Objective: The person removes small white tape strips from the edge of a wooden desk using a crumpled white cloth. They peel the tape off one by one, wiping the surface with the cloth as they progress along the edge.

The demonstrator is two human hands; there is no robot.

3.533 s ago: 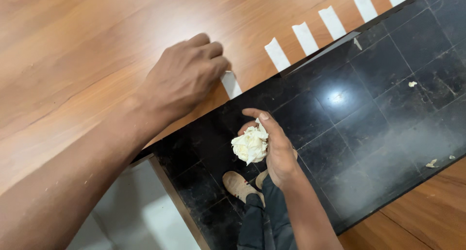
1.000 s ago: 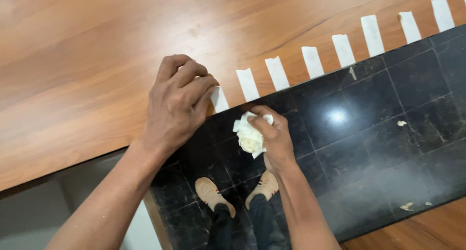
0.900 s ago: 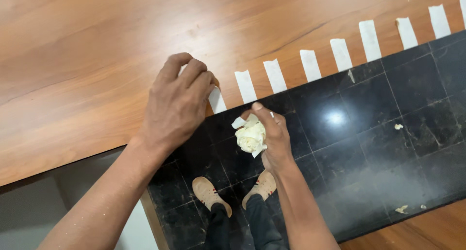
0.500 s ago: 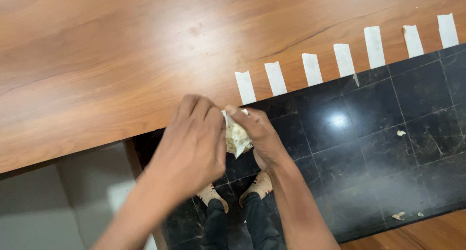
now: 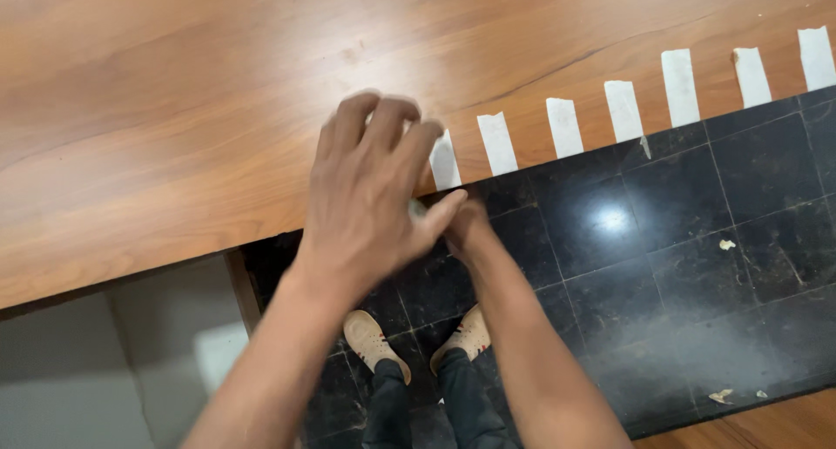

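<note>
My left hand (image 5: 370, 196) lies flat over the edge of the wooden table (image 5: 174, 109). Its fingertips rest beside the leftmost white tape strip (image 5: 445, 162), and nothing shows in its grasp. My right hand (image 5: 470, 227) is just below the table edge and is mostly covered by the left hand's thumb. It is closed around a crumpled pale tape wad (image 5: 416, 209), of which only a sliver shows. Several more tape strips (image 5: 564, 127) hang in a row along the table edge to the right.
Below the table edge is a black tiled floor (image 5: 662, 231) with small pale scraps (image 5: 721, 397) on it. My own shoes (image 5: 374, 344) stand under my arms. A pale grey surface (image 5: 87, 371) lies at the lower left.
My left hand has lifted away from the wad and reached up onto the table edge by the leftmost strip. The strip it was pressing one second ago is gone from the edge.
</note>
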